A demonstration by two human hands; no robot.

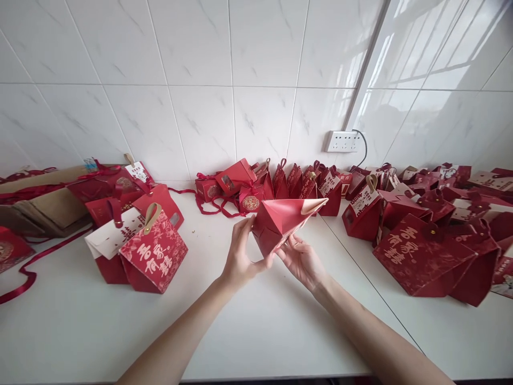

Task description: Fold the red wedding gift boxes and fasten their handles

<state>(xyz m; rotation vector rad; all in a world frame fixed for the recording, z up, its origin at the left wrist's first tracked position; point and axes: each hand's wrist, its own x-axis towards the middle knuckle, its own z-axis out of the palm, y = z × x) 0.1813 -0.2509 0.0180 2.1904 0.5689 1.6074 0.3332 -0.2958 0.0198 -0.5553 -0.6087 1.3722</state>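
Between my two hands, raised over the white table, is a red paper gift box (276, 222), tilted so that its folded triangular side faces me and its narrow edge points right. My left hand (242, 254) grips its left end, thumb along the lower edge and fingers behind. Under the right part, my right hand (300, 259) supports it with curled fingers, palm partly turned up. Left of my hands stand a red gift box with gold lettering and a tan loop handle (154, 254) and a white-topped red box (110, 248) touching it.
Many red gift boxes (425, 256) crowd the right side. A row of smaller ones (294, 182) lines the tiled wall at the back. Red ribbon (30, 278) trails at the left beside a cardboard carton (48, 211). A white power strip (343, 141) is on the wall.
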